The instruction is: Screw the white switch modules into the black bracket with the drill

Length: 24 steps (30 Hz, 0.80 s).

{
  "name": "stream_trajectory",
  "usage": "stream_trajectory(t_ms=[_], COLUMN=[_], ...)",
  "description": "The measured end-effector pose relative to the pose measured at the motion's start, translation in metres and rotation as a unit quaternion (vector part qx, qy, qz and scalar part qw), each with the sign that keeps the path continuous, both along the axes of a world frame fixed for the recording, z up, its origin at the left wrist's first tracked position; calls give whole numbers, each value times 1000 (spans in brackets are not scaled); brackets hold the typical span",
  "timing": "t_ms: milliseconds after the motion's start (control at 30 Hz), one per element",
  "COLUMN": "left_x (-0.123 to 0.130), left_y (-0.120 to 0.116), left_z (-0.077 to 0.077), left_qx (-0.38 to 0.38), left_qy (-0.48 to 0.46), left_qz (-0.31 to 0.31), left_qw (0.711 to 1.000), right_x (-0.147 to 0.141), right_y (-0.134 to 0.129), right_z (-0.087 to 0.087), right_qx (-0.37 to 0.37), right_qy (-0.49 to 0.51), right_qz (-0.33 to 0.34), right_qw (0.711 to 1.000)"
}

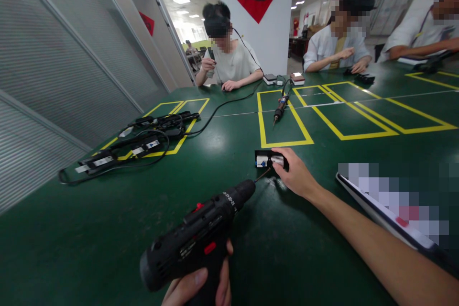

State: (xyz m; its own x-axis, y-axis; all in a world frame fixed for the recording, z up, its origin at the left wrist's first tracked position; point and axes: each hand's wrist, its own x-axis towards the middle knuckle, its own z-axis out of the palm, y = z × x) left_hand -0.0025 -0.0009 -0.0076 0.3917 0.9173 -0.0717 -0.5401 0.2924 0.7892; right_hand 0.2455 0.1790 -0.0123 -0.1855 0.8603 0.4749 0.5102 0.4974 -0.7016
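A black cordless drill (201, 229) with red buttons is in my left hand (201, 282), whose fingers wrap round its handle at the bottom centre. Its long thin bit points up and right, and the tip reaches the lower edge of a small black module (266, 161) with white labels and a blue mark. My right hand (292, 172) grips the right end of that module against the green table (215, 167), thumb and fingers pressed on it. Whether the bit sits in a screw is too small to tell.
Black power strips and cables (154, 138) lie at the left. Beyond the module, a dark screwdriver-like tool (280, 109) rests inside a yellow taped rectangle (287, 143). A tablet-like device (380, 210) is at the right. Several people sit across the table.
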Motion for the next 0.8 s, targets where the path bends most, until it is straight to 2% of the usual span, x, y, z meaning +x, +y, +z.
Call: stream_trajectory(t_ms=[267,567,800], left_x=[-1,-1,-4], left_y=[1,2,2], left_z=[-3,2,-3], left_qx=[-8,-12,-3], left_qy=[-7,8,14], left_qz=[-2,-7,-15], left_qw=[1000,1000,1000], right_x=[-1,1,1], right_y=[-1,1,1], right_z=[1,0,0], right_qx=[5,6,2], right_qy=[-5,-4,-7], right_qz=[-4,-2,-2], right_qw=[1000,1000,1000])
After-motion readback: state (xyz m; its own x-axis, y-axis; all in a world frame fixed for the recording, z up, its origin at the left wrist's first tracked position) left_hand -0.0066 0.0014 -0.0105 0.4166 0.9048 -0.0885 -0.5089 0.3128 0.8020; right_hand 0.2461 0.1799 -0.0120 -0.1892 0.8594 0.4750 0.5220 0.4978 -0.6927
